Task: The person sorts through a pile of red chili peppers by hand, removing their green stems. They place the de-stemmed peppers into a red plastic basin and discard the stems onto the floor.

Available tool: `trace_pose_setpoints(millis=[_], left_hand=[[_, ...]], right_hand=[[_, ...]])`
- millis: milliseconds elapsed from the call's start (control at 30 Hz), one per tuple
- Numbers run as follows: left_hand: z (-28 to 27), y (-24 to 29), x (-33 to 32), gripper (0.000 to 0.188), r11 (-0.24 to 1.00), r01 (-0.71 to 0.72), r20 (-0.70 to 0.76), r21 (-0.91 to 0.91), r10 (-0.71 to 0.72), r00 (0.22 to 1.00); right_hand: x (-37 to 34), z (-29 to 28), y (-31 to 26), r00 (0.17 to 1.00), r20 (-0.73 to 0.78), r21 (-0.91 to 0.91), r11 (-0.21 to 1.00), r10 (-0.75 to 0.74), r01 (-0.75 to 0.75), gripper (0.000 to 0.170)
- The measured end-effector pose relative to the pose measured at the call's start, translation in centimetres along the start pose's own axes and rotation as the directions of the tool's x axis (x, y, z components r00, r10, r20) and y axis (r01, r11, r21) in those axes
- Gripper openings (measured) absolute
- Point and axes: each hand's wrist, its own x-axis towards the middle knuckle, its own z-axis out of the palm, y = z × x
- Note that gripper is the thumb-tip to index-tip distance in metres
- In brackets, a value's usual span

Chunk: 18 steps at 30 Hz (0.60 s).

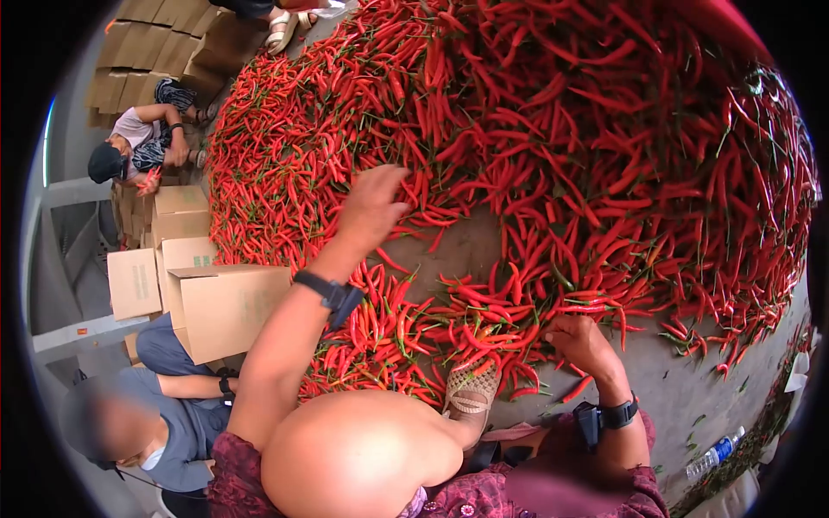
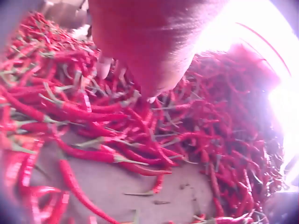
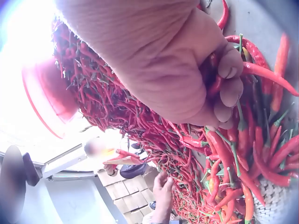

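Red chili peppers (image 1: 492, 112) with green stems lie in a broad heap over the floor. My left hand (image 1: 376, 203) reaches out over the near side of the heap, thumb apart from the fingers. In the left wrist view its fingertips (image 2: 103, 67) come down right at the peppers, and nothing shows in its grasp. My right hand (image 1: 583, 341) is low over loose peppers near my sandalled foot (image 1: 473, 387). Its curled fingers (image 3: 231, 91) hold red chili peppers (image 3: 268, 77), one sticking out past the fingertips; the palm hides the rest.
Cardboard boxes (image 1: 229, 311) stand at the left, with more cartons (image 1: 160, 43) stacked behind. One person (image 1: 142, 138) sits by the heap; another (image 1: 164, 423) sits close on my left. A bare floor patch (image 1: 462, 246) shows between peppers. A plastic bottle (image 1: 715, 453) lies at lower right.
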Motion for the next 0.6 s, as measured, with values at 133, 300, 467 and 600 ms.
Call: trace_pose_setpoints(millis=[133,300,467,600], left_hand=[[1.7,-0.7,2.0,0.046,1.000,-0.010,0.194,0.008,0.008,0.981],[2.8,-6.8,-2.5,0.035,0.953,0.142,0.284,0.270,-0.219,0.934],[2.1,-5.7,-4.6,0.023,0.898,0.233,0.182,0.372,-0.317,0.931],[2.5,-1.4,-2.0,0.017,0.951,0.257,-0.004,0.172,-0.260,0.966]], right_hand=[[-0.1,-0.2,-0.4,0.998,0.025,0.057,0.997,0.055,-0.057,0.015],[-0.5,-0.4,0.0,1.000,0.011,0.045,0.999,0.022,-0.023,0.015],[-0.5,-0.4,-0.7,1.000,-0.014,-0.006,1.000,0.020,-0.020,0.015],[-0.3,-0.1,-0.8,0.999,-0.026,0.011,1.000,0.019,-0.019,0.014]])
